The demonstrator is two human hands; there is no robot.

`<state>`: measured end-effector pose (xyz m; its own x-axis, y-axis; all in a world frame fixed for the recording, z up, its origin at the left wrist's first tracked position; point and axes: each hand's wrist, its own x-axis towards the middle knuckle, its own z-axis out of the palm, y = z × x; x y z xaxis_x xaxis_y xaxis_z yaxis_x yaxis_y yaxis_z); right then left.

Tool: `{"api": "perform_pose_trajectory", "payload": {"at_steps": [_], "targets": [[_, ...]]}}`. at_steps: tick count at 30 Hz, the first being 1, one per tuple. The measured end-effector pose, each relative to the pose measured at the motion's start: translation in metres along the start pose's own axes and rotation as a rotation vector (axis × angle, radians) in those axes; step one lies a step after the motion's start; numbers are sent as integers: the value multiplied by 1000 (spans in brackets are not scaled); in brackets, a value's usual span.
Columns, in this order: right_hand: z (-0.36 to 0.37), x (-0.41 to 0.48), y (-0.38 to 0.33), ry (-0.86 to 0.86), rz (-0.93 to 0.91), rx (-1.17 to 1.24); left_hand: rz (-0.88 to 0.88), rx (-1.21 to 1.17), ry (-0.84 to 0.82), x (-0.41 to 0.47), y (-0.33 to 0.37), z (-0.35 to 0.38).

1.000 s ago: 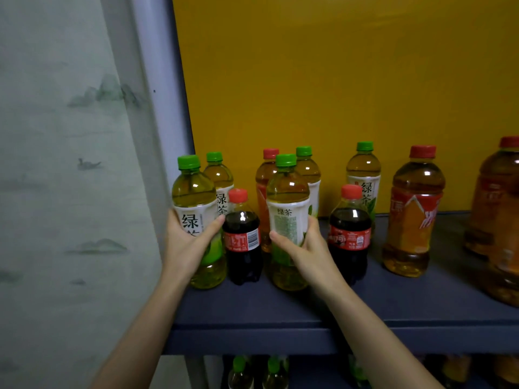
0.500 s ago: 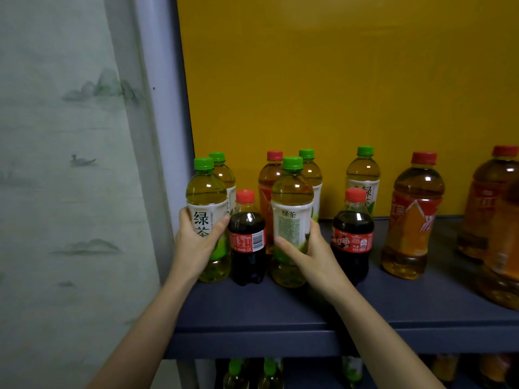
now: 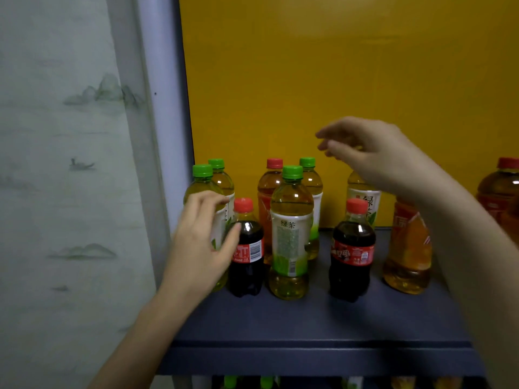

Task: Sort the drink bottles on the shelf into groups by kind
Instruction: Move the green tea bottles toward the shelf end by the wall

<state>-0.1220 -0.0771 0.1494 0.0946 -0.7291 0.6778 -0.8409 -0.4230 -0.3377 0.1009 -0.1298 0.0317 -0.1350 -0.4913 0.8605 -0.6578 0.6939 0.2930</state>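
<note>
Hands free over a half-sorted shelf: green teas massed at nine o'clock, colas and red-capped teas mixed among them.

Left hand (image 3: 200,242) hovers with fingers loosely spread beside the corner green tea (image 3: 202,189), thumb near the left cola (image 3: 247,248), gripping nothing; right hand (image 3: 373,155) is raised at one o'clock, fingers half-curled and empty, above the back green tea (image 3: 363,197). That bottle looks the likely next pick: grasp it at the label, lift clear over the right cola (image 3: 352,248), and set it by the front green tea (image 3: 292,231). The left cola and the red-capped tea (image 3: 269,189) wedged behind it should go toward three o'clock, joining the orange-label tea (image 3: 407,248) on the shelf (image 3: 309,327).
</note>
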Motion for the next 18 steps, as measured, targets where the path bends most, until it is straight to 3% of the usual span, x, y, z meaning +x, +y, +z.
{"api": "perform_pose_trajectory", "payload": {"at_steps": [3, 6, 12, 18], "targets": [[14, 51, 13, -144, -34, 29, 28, 95, -105, 3, 9, 9], [32, 85, 22, -295, -94, -130, 5, 120, -174, 6, 9, 20], [66, 117, 30, -560, -52, -385, -101, 58, -160, 15, 10, 30], [80, 123, 34, -614, -16, -335, -225, -51, -164, 21, 12, 31]]}}
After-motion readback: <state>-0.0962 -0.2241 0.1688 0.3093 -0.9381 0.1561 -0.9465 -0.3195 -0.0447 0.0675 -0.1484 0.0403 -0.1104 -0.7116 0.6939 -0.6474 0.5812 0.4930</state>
